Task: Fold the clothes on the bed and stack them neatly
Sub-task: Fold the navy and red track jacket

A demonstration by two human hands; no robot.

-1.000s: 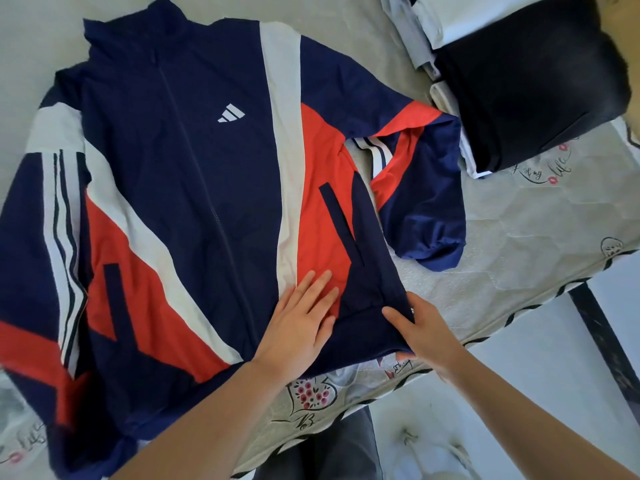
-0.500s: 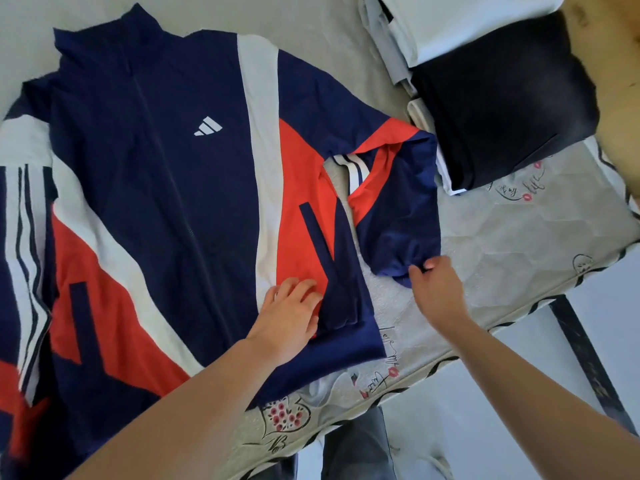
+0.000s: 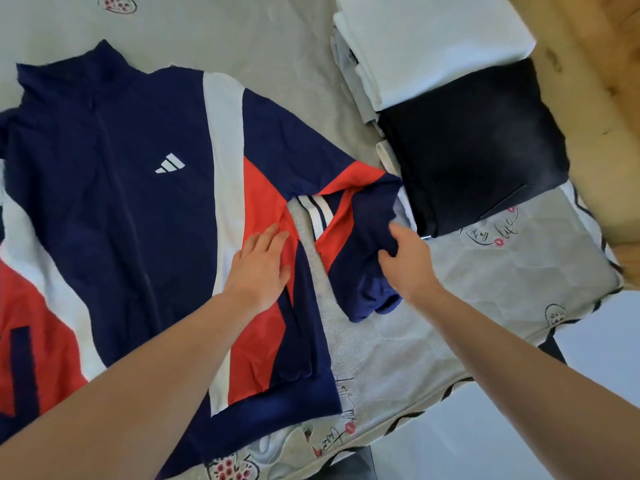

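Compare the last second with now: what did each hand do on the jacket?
The right hand left the jacket's bottom hem, moved up to the bunched sleeve and now grips it. The left hand slid slightly up the front panel, pressing flat throughout. The folded black garment and white stack stayed put.

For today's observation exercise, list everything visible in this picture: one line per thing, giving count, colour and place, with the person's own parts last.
track jacket: one, navy with red and white panels, spread front-up on the bed, left.
jacket sleeve: one, navy, red, white stripes, bunched beside the jacket body.
black folded garment: one, upper right.
white folded clothes: a pile, count unclear, top right.
bedsheet: one, grey with printed doodles.
left hand: flat on the jacket.
right hand: gripping the sleeve.
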